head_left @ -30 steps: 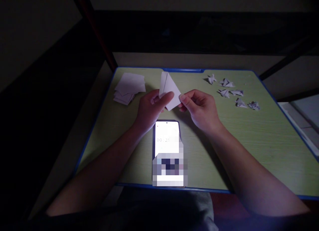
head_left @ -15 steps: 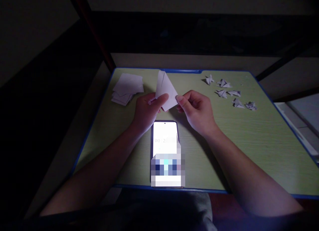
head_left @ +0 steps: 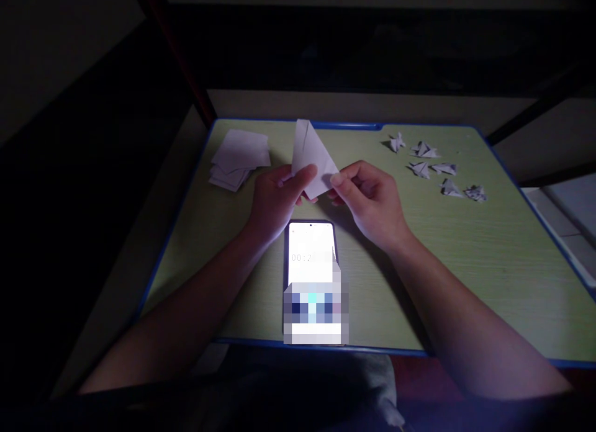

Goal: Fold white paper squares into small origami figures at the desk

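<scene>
A folded sheet of white paper (head_left: 314,153) is held up between both hands above the table, with a slanted right edge and a crease near its top. My left hand (head_left: 277,199) grips its lower left, thumb pressed on the front and fingers behind. At the lower right corner, my right hand (head_left: 372,199) pinches the paper between thumb and fingers. Below the hands lies a phone (head_left: 311,246) with a bright screen showing digits; its lower part is pixelated.
The green table (head_left: 223,283) has a blue edge. A stack of white paper sheets (head_left: 242,149) lies at the back left. Several small folded paper pieces (head_left: 423,149) are spread at the back right. Beyond the table it is dark.
The camera view has shifted slightly, so the table appears a little higher. Both hands keep their hold on the paper, whose fold looks much the same.
</scene>
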### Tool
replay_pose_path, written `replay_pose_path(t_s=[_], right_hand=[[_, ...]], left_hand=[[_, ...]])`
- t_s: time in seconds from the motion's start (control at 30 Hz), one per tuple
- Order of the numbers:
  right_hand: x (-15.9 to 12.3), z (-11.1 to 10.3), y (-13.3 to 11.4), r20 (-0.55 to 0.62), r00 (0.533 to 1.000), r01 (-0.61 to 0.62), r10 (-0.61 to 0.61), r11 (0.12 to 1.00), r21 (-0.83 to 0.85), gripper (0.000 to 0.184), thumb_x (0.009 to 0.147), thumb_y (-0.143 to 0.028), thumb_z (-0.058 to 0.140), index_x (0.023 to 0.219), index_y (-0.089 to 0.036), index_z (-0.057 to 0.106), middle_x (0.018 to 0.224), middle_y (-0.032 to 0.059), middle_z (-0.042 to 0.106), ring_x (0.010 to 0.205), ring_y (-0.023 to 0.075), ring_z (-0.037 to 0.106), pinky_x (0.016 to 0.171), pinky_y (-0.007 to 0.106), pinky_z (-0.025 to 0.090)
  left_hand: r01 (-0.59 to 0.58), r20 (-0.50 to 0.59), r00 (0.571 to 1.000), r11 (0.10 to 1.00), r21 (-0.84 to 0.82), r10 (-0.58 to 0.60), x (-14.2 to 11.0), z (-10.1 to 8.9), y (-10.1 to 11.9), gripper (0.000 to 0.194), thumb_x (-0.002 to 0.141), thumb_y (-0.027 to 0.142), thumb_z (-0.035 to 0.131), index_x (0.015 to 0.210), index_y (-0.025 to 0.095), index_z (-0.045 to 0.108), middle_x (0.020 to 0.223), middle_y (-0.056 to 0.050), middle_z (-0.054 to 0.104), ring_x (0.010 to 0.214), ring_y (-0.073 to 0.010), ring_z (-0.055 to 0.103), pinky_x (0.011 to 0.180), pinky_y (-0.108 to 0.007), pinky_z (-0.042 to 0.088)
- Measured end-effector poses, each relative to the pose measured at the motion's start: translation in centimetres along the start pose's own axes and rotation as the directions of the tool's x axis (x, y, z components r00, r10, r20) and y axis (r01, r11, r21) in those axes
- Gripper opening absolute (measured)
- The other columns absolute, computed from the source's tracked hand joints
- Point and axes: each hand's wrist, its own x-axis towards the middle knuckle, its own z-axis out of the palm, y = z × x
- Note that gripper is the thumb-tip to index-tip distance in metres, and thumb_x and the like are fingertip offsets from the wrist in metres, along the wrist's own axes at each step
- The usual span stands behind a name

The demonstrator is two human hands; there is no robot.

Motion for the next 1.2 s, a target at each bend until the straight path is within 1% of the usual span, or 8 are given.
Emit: replay_pose_path(t_s=[0.13,0.27,0.37,0.47,0.73,0.9,1.03,1.2], right_hand=[[-0.1,0.0,-0.1,0.012,1.0,0.001,-0.001,1.0,0.0,0.039,0.081,-0.057,0.068,0.07,-0.02,0.059,0.061,-0.0019,0.06,0.055,0.0096,0.052,0.053,0.027,0.042],[-0.1,0.1,-0.5,-0.003,1.0,-0.016,0.016,1.0,0.011,0.041,0.082,-0.059,0.066,0.067,-0.021,0.058,0.058,-0.0014,0.061,0.052,0.0101,0.053,0.052,0.027,0.043],[0.0,0.0,-0.7,-0.015,1.0,-0.009,0.009,1.0,0.001,0.043,0.082,-0.059,0.066,0.064,-0.022,0.057,0.056,-0.0017,0.061,0.05,0.0098,0.052,0.051,0.027,0.042],[-0.1,0.0,-0.8,-0.022,1.0,-0.003,0.003,1.0,0.009,0.043,0.083,-0.059,0.066,0.062,-0.022,0.055,0.054,-0.0021,0.06,0.049,0.0096,0.05,0.05,0.027,0.042],[-0.2,0.2,-0.5,-0.027,0.999,-0.024,0.026,0.998,0.065,0.036,0.08,-0.056,0.07,0.074,-0.023,0.059,0.063,-0.0015,0.062,0.054,0.0102,0.054,0.05,0.027,0.043],[-0.1,0.2,-0.9,-0.055,0.997,-0.043,0.047,0.996,0.077,0.035,0.079,-0.054,0.073,0.073,-0.023,0.057,0.062,-0.0012,0.062,0.053,0.0108,0.053,0.049,0.027,0.045],[0.0,0.1,-1.0,-0.068,0.995,-0.06,0.07,0.99,0.13,0.03,0.08,-0.046,0.074,0.07,-0.023,0.056,0.061,-0.0021,0.061,0.05,0.0097,0.053,0.047,0.026,0.044],[-0.1,0.0,-1.0,-0.036,0.998,-0.047,0.055,0.98,0.195,0.019,0.082,-0.028,0.07,0.068,-0.022,0.059,0.058,-0.004,0.062,0.049,0.0084,0.053,0.047,0.024,0.042]], left_hand=[[-0.009,0.006,1.0,1.0,-0.015,0.009,0.0,0.1,0.0,0.037,0.08,0.05,0.072,0.065,0.017,0.065,0.054,0.001,0.062,0.048,-0.0081,0.054,0.049,-0.023,0.039],[-0.015,0.052,0.998,0.998,-0.064,0.018,-0.2,0.3,-0.1,0.037,0.081,0.052,0.071,0.067,0.018,0.065,0.058,0.0,0.064,0.051,-0.0092,0.057,0.05,-0.023,0.041],[-0.005,0.068,0.998,0.999,-0.052,0.009,-0.3,0.3,0.0,0.039,0.08,0.054,0.07,0.067,0.017,0.064,0.058,0.0,0.064,0.052,-0.0097,0.059,0.051,-0.023,0.042],[0.001,0.054,0.999,1.0,-0.02,0.0,-0.4,0.4,0.2,0.041,0.079,0.055,0.071,0.066,0.017,0.064,0.056,0.0,0.063,0.052,-0.0102,0.059,0.051,-0.023,0.042],[0.005,0.016,1.0,1.0,-0.017,-0.005,-0.4,0.4,0.2,0.035,0.081,0.049,0.072,0.069,0.017,0.065,0.058,0.0,0.063,0.05,-0.0102,0.057,0.047,-0.023,0.042],[0.008,0.077,0.997,1.0,0.006,-0.009,-0.6,0.7,0.7,0.03,0.084,0.043,0.071,0.071,0.017,0.065,0.059,0.0,0.063,0.056,-0.0123,0.063,0.049,-0.023,0.045],[-0.017,0.119,0.993,0.999,0.04,0.012,-0.8,0.8,1.3,0.026,0.081,0.039,0.073,0.07,0.016,0.064,0.058,0.0,0.063,0.059,-0.0134,0.065,0.05,-0.023,0.048],[-0.021,0.114,0.993,0.998,0.054,0.015,-0.8,0.8,1.3,0.019,0.081,0.033,0.069,0.071,0.017,0.064,0.057,0.0,0.063,0.061,-0.0138,0.065,0.049,-0.021,0.048]])
